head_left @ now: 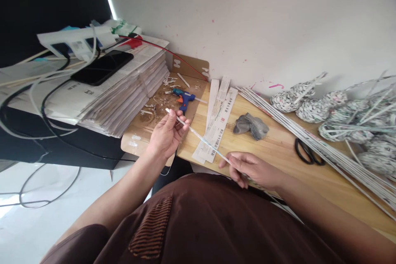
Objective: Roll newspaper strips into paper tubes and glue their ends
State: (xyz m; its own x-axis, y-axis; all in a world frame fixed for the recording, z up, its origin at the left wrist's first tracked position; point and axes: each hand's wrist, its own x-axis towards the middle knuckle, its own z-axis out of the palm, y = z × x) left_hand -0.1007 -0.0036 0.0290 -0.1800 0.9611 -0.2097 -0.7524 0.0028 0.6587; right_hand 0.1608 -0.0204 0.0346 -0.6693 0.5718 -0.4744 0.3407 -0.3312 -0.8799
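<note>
A thin rolled paper tube (202,139) slants between my two hands in front of my apron. Near its upper end, my left hand (168,132) pinches it between thumb and fingers, with a short white tip sticking out. My right hand (247,169) grips the tube lower down, its fingers curled round; the far end past that hand is hard to make out. Just beyond my left hand lies a blue glue gun (185,98) on a piece of cardboard (198,109). Cut newspaper strips (221,126) rest on the wooden table behind the tube.
At left, a tall stack of newspaper (123,99) carries a black phone (102,67), a power strip (77,41) and tangled cables. A grey cloth (250,126), black-handled scissors (306,152), a bundle of long paper tubes (297,132) and several woven paper pieces (340,119) occupy the right side.
</note>
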